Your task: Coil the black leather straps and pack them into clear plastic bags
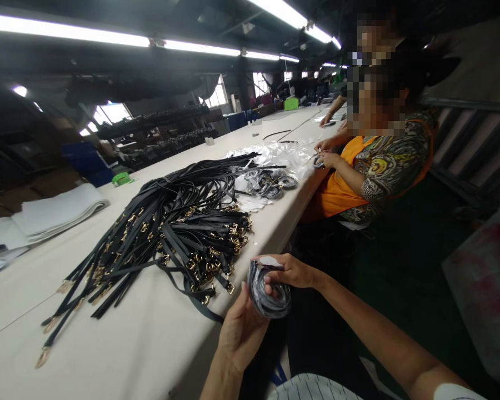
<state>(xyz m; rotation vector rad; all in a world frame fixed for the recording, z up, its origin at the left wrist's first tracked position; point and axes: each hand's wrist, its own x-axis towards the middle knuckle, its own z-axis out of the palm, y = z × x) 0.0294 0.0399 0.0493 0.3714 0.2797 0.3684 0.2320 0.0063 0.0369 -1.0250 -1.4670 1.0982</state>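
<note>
Head view: left hand (242, 332) and right hand (296, 271) both grip a plastic-wrapped strap coil (270, 304); slick film could make it slip if the fingers loosen.

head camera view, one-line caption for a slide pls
Two bare hands hold a coiled black strap in clear plastic beside a table heaped with black straps with gold-coloured clasps.

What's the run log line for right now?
left hand: holding wrapped coil | right hand: gripping same coil | table: pile of black straps | co-worker: handling another coil
</note>
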